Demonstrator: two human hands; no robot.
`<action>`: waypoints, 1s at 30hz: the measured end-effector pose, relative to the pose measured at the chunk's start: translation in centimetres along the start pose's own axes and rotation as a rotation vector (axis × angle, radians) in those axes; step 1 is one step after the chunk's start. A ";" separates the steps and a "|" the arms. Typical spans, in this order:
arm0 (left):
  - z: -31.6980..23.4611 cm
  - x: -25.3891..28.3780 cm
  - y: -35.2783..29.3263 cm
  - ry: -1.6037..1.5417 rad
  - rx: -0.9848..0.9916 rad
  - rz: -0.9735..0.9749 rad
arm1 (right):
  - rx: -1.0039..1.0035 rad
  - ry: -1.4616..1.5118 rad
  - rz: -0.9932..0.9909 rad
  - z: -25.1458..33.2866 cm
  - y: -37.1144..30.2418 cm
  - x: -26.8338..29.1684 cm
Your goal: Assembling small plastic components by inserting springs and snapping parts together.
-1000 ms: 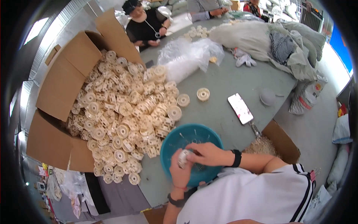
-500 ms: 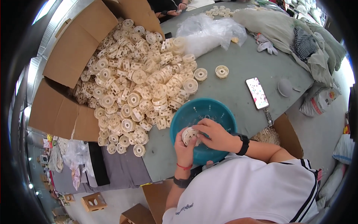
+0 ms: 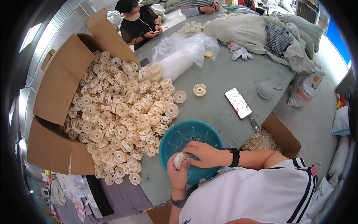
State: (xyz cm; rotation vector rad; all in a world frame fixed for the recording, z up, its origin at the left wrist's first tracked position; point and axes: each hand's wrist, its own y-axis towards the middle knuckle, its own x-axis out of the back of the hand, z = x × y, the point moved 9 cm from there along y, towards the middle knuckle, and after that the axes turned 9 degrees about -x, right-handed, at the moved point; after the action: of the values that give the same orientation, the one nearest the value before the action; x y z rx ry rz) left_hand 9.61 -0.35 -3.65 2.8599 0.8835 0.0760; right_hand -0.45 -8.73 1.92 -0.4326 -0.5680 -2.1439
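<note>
My left hand (image 3: 177,174) and my right hand (image 3: 203,154) both grip one cream plastic wheel-shaped part (image 3: 180,159) over the near edge of a teal round basin (image 3: 188,136). A few small metal bits lie on the basin's floor. A black watch sits on my right wrist and a red band on my left. To the left, a big heap of the same cream wheel parts (image 3: 119,115) spills out of an opened cardboard box (image 3: 59,86) onto the grey-green table (image 3: 220,74).
A phone (image 3: 238,103) lies on the table at right, beside a grey cap (image 3: 265,89). Two loose wheel parts (image 3: 199,89) sit apart from the heap. Clear plastic bags (image 3: 186,50) and cloth sacks (image 3: 261,30) lie farther back. Other people work at the far end. A cardboard box (image 3: 278,136) of small parts stands by my right arm.
The view has shifted slightly; my hands stay together over the basin, turning the same wheel part between them.
</note>
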 end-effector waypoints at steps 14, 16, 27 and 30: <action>-1.6 0.6 1.6 0.180 -0.092 -0.020 | -0.054 0.181 -0.023 -0.2 0.9 1.2; -1.5 0.7 2.0 0.156 -0.052 -0.044 | -0.136 0.291 -0.015 -1.0 1.0 1.2; -1.8 0.8 0.8 -0.175 -0.045 -0.082 | -0.103 0.283 -0.045 0.1 0.4 1.1; -1.3 1.5 0.5 -0.203 -0.071 -0.103 | -0.147 0.316 0.010 0.4 0.1 0.5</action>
State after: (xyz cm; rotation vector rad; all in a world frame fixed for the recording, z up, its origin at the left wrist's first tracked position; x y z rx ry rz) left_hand 11.00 0.29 -2.29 2.6919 0.9622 -0.1865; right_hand -0.63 -8.90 2.51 -0.1684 -0.2310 -2.1947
